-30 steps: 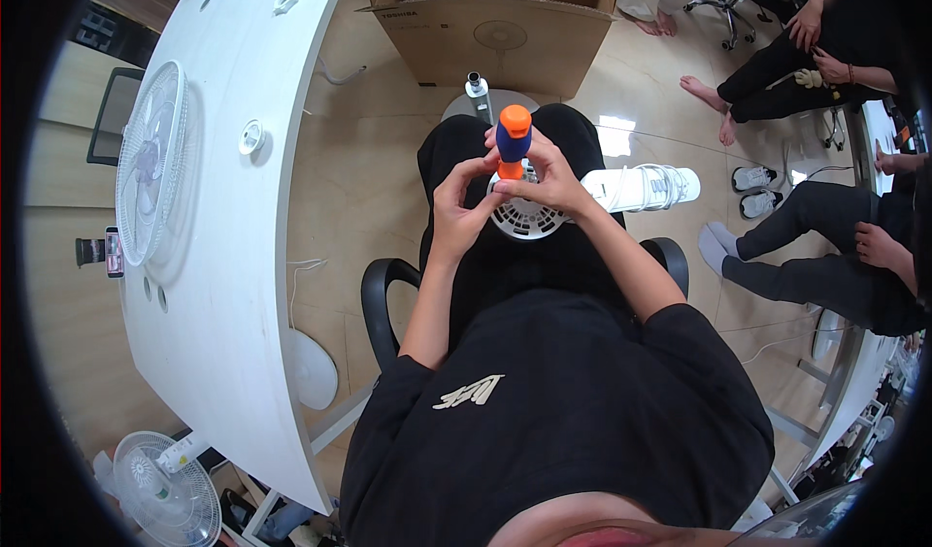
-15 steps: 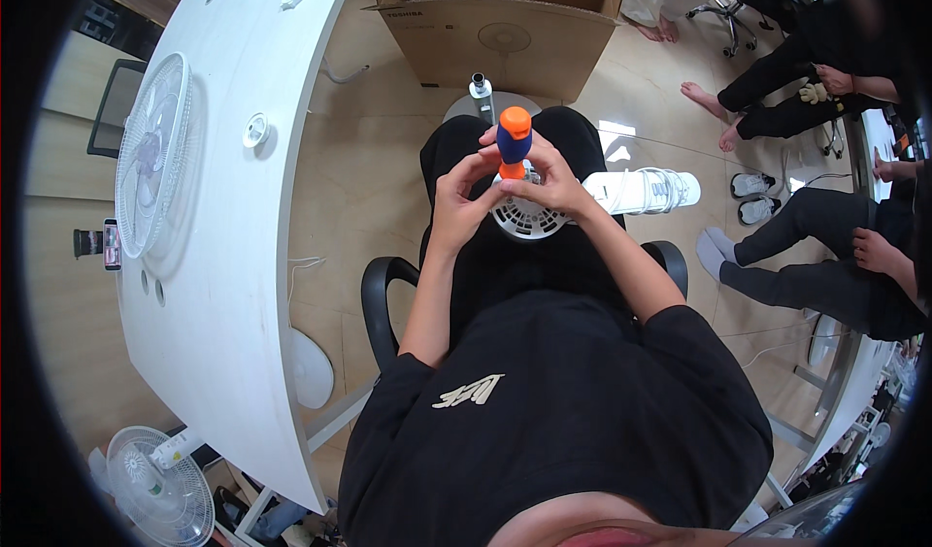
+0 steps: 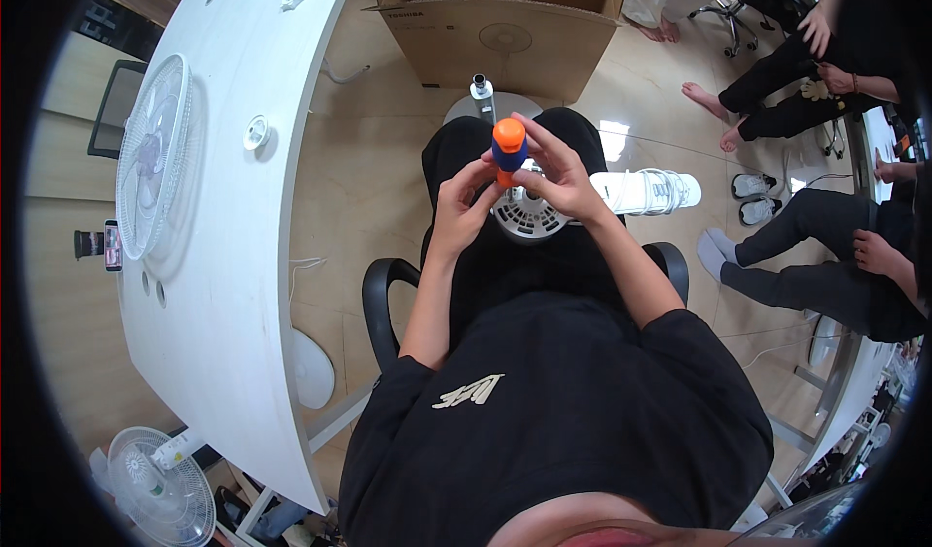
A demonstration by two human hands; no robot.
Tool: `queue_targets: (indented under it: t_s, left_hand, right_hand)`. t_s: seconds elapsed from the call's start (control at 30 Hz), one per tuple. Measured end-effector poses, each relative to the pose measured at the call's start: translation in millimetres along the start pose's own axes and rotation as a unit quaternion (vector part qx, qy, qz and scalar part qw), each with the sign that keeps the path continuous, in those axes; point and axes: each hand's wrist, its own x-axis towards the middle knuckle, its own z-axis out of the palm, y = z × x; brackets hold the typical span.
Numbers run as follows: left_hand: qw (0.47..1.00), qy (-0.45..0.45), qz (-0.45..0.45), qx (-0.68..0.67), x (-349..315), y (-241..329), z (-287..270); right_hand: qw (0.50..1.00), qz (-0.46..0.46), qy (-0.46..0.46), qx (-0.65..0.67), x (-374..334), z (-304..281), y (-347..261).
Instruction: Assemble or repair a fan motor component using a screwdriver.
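Observation:
A screwdriver [image 3: 511, 141] with an orange and dark blue handle stands nearly upright over my lap, its tip hidden. Below it rests a white, slotted fan motor housing [image 3: 531, 219]. My left hand [image 3: 466, 205] is closed around the screwdriver's lower handle, thumb and fingers near the orange collar. From the other side my right hand [image 3: 568, 190] curls round the handle, its thumb by the collar and a finger reaching up behind the top. To the right of the housing lies a white fan body [image 3: 646, 192] wrapped with white cord.
A metallic fan pole [image 3: 482, 99] rises from a round white base beyond my knees. Behind it stands an open cardboard box [image 3: 505, 47]. The white table [image 3: 228, 285] on my left bears a fan cage [image 3: 155, 157] and a small round white part [image 3: 256, 132]. Other people sit at right.
The screwdriver's top has tipped slightly toward me and left. My right hand's fingers have spread and shifted around the handle; my left hand has barely moved.

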Motion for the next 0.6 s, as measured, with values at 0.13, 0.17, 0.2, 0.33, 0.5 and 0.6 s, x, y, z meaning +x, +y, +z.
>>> queue_targets:
  t_s: [0.13, 0.17, 0.2, 0.33, 0.5, 0.6]
  left_hand:
    - [1.0, -0.018, -0.017, 0.01, 2, 3, 7]
    - [0.999, -0.033, -0.009, 0.019, 4, 4, 7]
    - [0.999, -0.034, -0.009, 0.019, 7, 8, 9]
    - [0.999, -0.02, 0.038, 0.012, 12, 9, 14]
    - [0.996, 0.0, 0.012, -0.09, 8, -5, 13]
    - [0.997, -0.012, 0.013, -0.082, 8, -5, 8]
  right_hand:
    - [0.986, -0.066, 0.051, -0.146, 2, -2, -4]
    - [0.986, -0.065, 0.052, -0.146, 3, -2, -5]
    - [0.981, -0.08, 0.044, -0.171, 5, -3, -5]
    - [0.971, -0.118, 0.073, -0.193, 11, 4, 1]
    - [0.97, -0.078, 0.078, -0.217, 9, 1, -13]
    - [0.963, -0.101, 0.018, -0.25, 14, -2, -25]
